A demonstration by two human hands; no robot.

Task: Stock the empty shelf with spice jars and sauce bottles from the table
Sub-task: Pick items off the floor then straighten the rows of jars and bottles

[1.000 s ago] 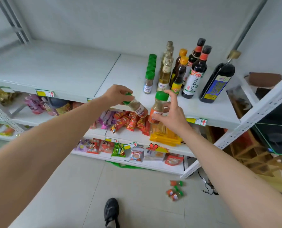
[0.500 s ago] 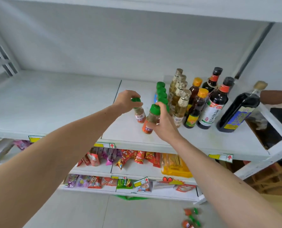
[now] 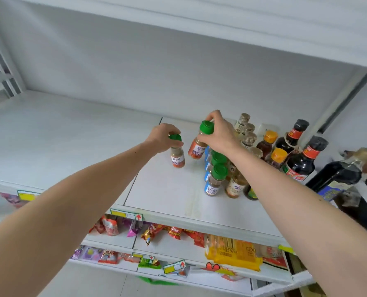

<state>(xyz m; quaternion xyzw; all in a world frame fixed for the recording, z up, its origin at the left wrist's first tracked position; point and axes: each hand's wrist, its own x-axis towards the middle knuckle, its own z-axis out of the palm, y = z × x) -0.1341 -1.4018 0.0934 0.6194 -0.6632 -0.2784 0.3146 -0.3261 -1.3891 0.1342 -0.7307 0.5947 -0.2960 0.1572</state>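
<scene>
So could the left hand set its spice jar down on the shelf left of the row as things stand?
Probably yes: the left hand holds its spice jar over bare shelf.

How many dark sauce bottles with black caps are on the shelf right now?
2: one black-capped bottle at the back right, another in front of it, nearer the shelf edge. Others may be hidden behind the right arm.

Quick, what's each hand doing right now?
Left hand: grips a green-capped spice jar by its cap.
Right hand: grips another spice jar by its cap.
</scene>
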